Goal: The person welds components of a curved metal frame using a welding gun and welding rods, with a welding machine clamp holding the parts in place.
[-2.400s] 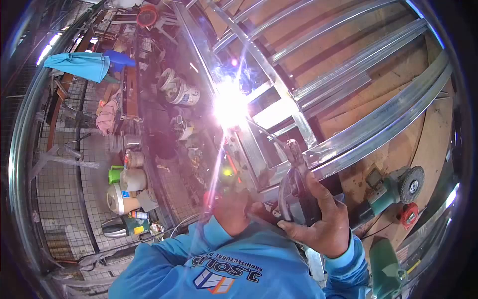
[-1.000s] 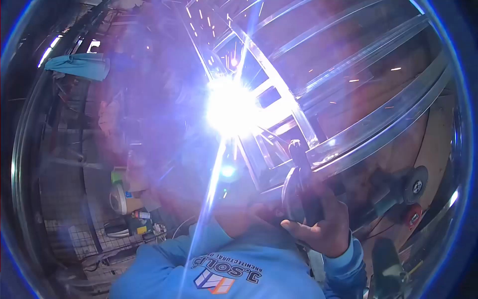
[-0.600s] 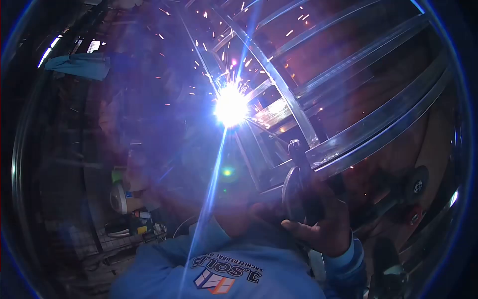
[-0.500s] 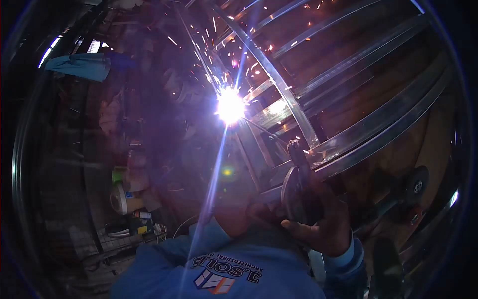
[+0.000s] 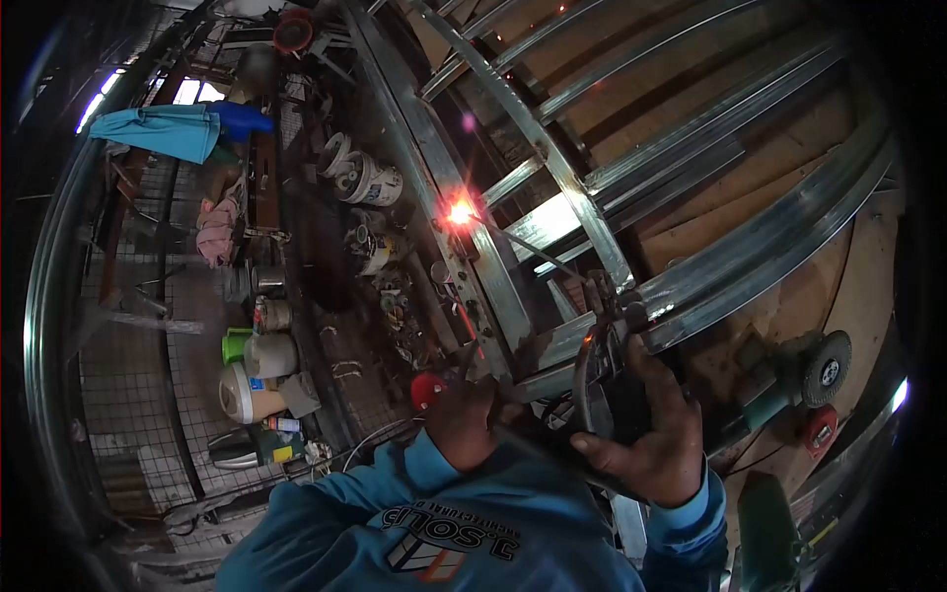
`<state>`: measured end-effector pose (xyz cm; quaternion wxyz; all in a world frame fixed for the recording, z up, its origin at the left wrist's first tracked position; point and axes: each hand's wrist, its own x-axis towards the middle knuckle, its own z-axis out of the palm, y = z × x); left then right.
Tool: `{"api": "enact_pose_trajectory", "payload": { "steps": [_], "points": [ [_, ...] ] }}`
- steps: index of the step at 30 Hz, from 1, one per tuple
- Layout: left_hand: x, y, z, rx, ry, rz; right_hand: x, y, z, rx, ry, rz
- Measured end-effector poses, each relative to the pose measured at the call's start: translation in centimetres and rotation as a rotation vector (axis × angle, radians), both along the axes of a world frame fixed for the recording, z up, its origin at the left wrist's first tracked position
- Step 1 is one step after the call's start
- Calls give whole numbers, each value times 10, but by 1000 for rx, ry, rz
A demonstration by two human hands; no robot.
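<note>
My right hand [image 5: 663,434] grips a dark welding electrode holder [image 5: 607,370]. A thin welding rod [image 5: 533,247] runs from its jaws up and left to a steel frame. The rod's tip is close to a red-orange glowing spot [image 5: 461,210] on a long metal bar [image 5: 503,296] of that frame. My left hand [image 5: 466,424] is closed low in front of my chest, beside the frame's near corner. Its fingers are in shadow, and what they hold cannot be made out. A red round object [image 5: 427,390] lies just beyond it.
At right, an angle grinder [image 5: 774,400] with a round disc and a red tape measure [image 5: 819,429] lie on a brown board. Paint buckets [image 5: 370,183], tubs [image 5: 268,355] and a spray can [image 5: 283,424] stand at left. A blue cloth [image 5: 158,131] hangs at upper left.
The blinding white arc and flying sparks have died down to a small red glow, and the surroundings look brighter. The right hand and holder have barely moved.
</note>
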<state>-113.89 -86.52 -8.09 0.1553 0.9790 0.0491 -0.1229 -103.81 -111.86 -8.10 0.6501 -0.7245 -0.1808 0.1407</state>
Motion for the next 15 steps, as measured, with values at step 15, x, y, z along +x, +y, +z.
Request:
{"api": "enact_pose_trajectory", "payload": {
  "steps": [15],
  "points": [
    [-5,2,-2,-18,44,13,6,-3,-31,233,198,50]
  ]
}}
